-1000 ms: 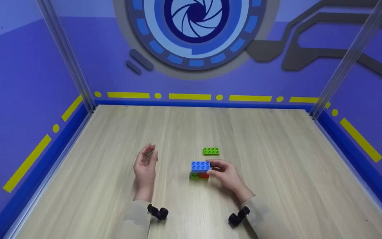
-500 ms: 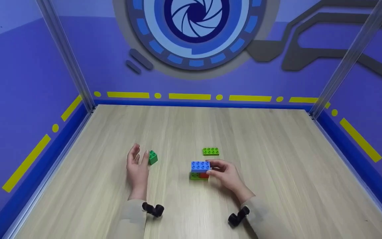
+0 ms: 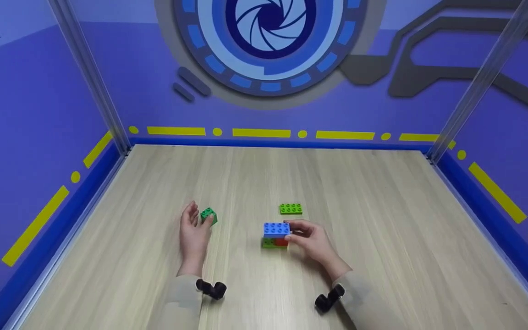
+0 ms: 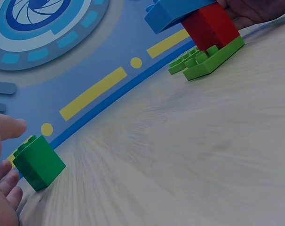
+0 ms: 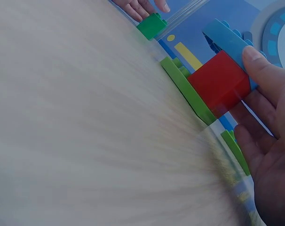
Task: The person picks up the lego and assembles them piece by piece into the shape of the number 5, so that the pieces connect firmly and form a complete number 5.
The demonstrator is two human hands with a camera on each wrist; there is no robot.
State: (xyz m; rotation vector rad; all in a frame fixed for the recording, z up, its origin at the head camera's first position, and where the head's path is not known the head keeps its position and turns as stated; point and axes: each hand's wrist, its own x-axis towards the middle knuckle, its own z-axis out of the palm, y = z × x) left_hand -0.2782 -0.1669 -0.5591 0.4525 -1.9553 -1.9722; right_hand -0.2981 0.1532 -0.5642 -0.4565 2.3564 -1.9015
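My left hand [image 3: 195,236] is beside a dark green building brick [image 3: 208,215] on the table, left of centre. The left wrist view shows the thumb [image 4: 11,127] above the brick's studded top and the fingers curving along its far side, with no firm grip visible. My right hand [image 3: 312,240] holds a small stack at its right end, thumb on the blue brick [image 5: 229,40]. That blue brick tops a red brick [image 5: 220,84], which stands on a light green plate [image 5: 187,92]. Blue overhangs red to the left. Some right fingers are hidden behind the stack.
Another light green studded plate [image 3: 290,209] lies just behind the stack. The wooden table [image 3: 360,192] is bounded by blue-purple panels at the back and both sides. Black wrist cameras [image 3: 330,299] sit at both cuffs.
My left hand drew left, uncovering the green brick, then shifted slightly right again. The green brick now sits at a different angle. My right hand and the stack have stayed put.
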